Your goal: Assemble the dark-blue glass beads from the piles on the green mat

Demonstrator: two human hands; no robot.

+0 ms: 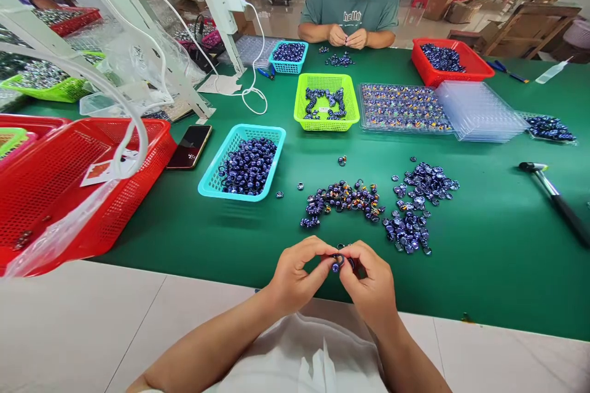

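Near the front edge of the green table, my left hand [304,273] and my right hand [367,276] meet fingertip to fingertip. Both pinch a small dark ring with a shiny purple-blue bead [336,266]; the fingers partly cover it. Just beyond my hands lies a pile of similar dark beaded pieces [345,198], some with orange and yellow spots. To its right, flat shiny purple-blue discs [408,232] are heaped loosely. A light-blue basket [211,186] at the left holds many round purple-blue beads [251,166].
A green basket [300,116], a filled clear tray [405,108] and stacked clear trays [482,110] stand mid-table. A hammer [560,196] lies right; a phone [190,146] and red basket [124,202] are left. Across sits a person [349,6] handling small pieces.
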